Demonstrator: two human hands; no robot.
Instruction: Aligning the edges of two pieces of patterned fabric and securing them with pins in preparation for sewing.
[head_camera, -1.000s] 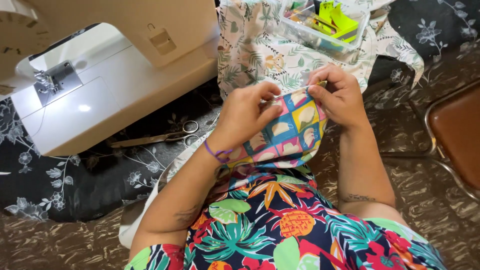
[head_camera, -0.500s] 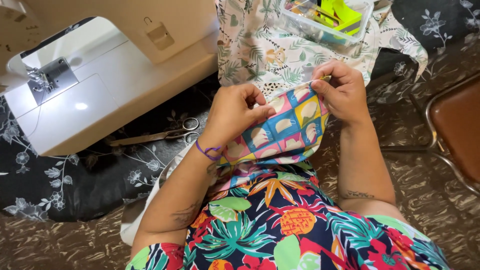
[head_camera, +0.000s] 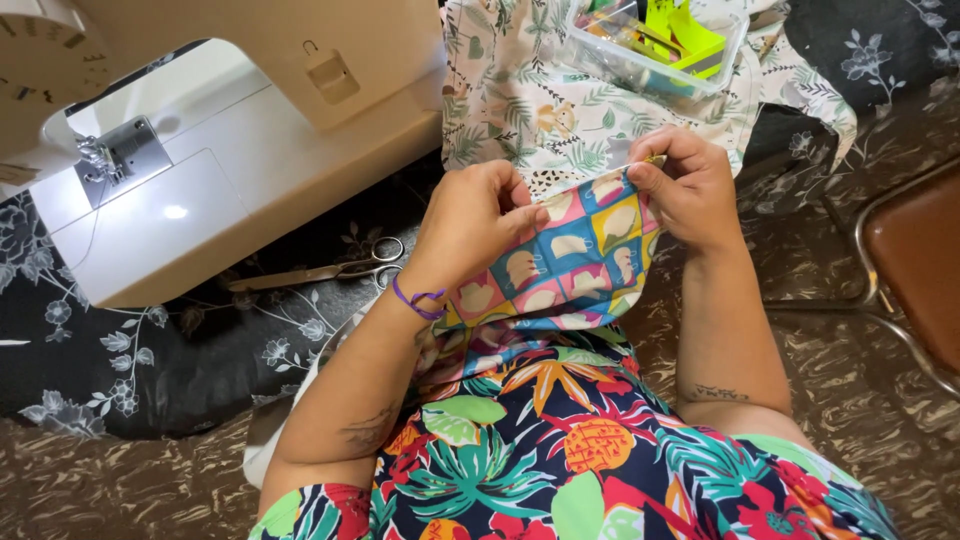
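Sitting beside a cream sewing machine (head_camera: 230, 150), with leaf-print fabric (head_camera: 520, 110) and a clear plastic box (head_camera: 650, 50) ahead, the person holds a colourful checked fabric piece (head_camera: 560, 270) over the lap. The left hand (head_camera: 475, 225) and right hand (head_camera: 690, 190) each pinch its top edge closed. It is not under the needle; scissors (head_camera: 330, 270) lie unused.

The small piece of patchwork-printed cotton fabric (head_camera: 560, 265), made of blue, yellow and pink squares each bearing a pale rounded motif, is held up off the desk, between the left hand (head_camera: 475, 225) and the right hand (head_camera: 690, 185). Its top edge is folded over and pinched at both ends by the fingertips. The lower part hangs curved, down against the person's floral-printed lap.
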